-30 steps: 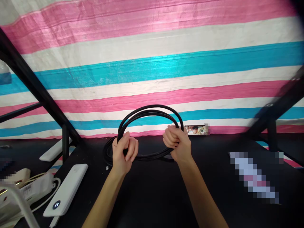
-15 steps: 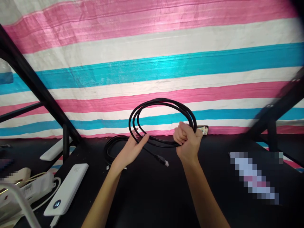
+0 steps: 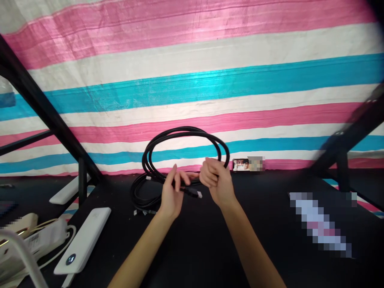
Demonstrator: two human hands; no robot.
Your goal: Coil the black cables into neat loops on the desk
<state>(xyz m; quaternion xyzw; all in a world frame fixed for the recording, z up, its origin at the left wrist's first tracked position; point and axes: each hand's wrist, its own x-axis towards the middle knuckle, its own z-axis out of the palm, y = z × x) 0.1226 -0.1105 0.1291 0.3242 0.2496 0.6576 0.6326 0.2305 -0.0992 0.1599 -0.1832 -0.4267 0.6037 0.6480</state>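
Observation:
A black cable (image 3: 186, 130) is wound into a coil of several loops, raised above the black table. My right hand (image 3: 221, 183) is closed in a fist around the coil's right side. At the lower left of the loops, my left hand (image 3: 172, 198) has its fingers curled about the cable, partly hiding it. One cable end with a metal-tipped plug (image 3: 192, 193) sticks out between the hands, pointing right. Behind my left hand, a second coiled black cable (image 3: 134, 196) lies on the table, with its light-tipped plugs (image 3: 140, 213) near my left wrist.
On the left are a white power bank (image 3: 87, 240), a white power strip (image 3: 48, 236) with cords, and another white slab (image 3: 67, 191). A phone (image 3: 240, 165) leans against the striped sheet (image 3: 192, 88) at the back. A blurred-out item (image 3: 322, 226) lies to the right. Black frame bars (image 3: 63, 132) slant at both sides.
Both hands have come closer together, the right one moving left with the coil. My left fingers, spread before, are now curled at the cable. More of the phone shows.

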